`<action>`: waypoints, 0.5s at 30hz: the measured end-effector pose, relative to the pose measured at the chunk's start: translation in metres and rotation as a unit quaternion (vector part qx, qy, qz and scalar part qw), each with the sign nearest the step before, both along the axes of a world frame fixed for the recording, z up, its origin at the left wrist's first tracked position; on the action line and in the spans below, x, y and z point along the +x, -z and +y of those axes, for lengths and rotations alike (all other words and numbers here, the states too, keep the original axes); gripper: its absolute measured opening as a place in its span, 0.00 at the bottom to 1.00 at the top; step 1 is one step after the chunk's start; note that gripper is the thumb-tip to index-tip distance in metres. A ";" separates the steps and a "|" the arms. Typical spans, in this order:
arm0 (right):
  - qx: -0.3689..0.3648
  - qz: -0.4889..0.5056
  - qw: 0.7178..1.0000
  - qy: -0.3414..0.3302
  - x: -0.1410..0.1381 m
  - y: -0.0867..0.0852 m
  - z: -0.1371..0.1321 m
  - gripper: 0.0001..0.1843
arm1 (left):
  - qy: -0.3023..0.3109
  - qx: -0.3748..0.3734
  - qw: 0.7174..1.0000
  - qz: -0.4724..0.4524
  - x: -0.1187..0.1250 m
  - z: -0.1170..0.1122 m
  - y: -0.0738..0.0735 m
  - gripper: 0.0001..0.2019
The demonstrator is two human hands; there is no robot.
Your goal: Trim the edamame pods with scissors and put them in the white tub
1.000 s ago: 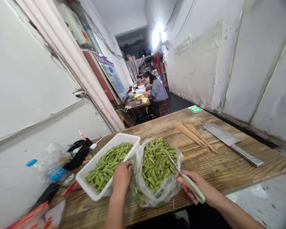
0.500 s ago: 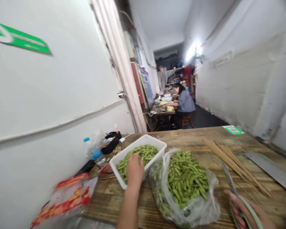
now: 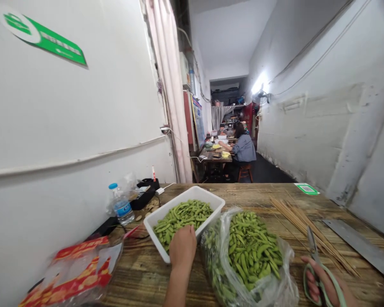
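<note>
My left hand (image 3: 183, 246) is over the near edge of a white plastic tub (image 3: 149, 224), its fingers curled closed; what they hold, if anything, is hidden. Green edamame pods (image 3: 192, 212) spread across the inside of the tub. Close by on the right, a clear plastic bag (image 3: 222, 251) stands with its top open, heaped with more edamame pods (image 3: 254, 251). My right hand (image 3: 326, 279), at the lower right, grips scissors (image 3: 313, 245) by their pale green handles. Their blades are together and point away from me.
Thin bamboo skewers (image 3: 307, 226) and a flat metal strip (image 3: 360, 241) lie on the wooden table (image 3: 243, 194) at right. A water bottle (image 3: 123, 209) and a red printed plastic packet (image 3: 73, 268) are at left. Farther back, a person (image 3: 243, 147) sits at another table.
My left hand has drawn back towards me from the middle of the pods, and its fingers have curled closed. My right hand still holds the scissors. The camera view has shifted.
</note>
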State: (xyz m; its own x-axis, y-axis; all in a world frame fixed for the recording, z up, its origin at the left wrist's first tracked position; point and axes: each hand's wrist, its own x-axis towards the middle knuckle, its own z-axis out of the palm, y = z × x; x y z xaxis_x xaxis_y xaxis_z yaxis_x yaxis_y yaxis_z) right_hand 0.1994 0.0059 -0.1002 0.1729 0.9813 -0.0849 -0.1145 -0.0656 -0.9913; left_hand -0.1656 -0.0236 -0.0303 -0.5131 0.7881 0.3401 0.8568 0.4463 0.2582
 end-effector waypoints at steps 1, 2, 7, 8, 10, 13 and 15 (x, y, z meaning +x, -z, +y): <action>-0.014 0.036 0.999 -0.017 -0.002 -0.005 -0.003 0.23 | 0.002 -0.003 1.000 0.005 0.000 -0.001 0.000 0.20; -0.020 0.056 0.998 -0.017 -0.004 -0.007 -0.005 0.23 | 0.001 -0.006 1.000 0.008 0.000 -0.001 0.000 0.20; -0.008 0.111 0.994 -0.003 -0.005 -0.001 -0.002 0.25 | -0.008 -0.025 1.000 0.002 0.000 -0.001 -0.001 0.20; -0.004 0.116 0.993 -0.003 -0.006 0.000 -0.002 0.25 | -0.008 -0.027 1.000 0.001 0.001 -0.001 -0.002 0.20; 0.009 0.120 0.993 -0.008 -0.007 -0.001 -0.003 0.25 | -0.006 -0.034 0.999 -0.003 0.002 -0.002 -0.006 0.21; 0.047 0.109 0.993 -0.018 -0.009 -0.008 -0.008 0.23 | -0.005 -0.061 0.998 -0.014 0.004 -0.006 -0.012 0.22; 0.042 0.105 0.993 -0.023 -0.008 -0.012 -0.010 0.23 | -0.008 -0.081 0.996 -0.019 0.004 -0.008 -0.014 0.24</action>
State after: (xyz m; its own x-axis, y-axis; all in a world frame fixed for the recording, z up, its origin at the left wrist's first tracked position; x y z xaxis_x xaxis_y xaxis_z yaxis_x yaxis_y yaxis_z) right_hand 0.1911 -0.0038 -0.0884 0.1144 0.9929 -0.0322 -0.3190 0.0060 -0.9477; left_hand -0.1621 -0.0313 -0.0167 -0.5366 0.8224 0.1891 0.8399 0.4990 0.2135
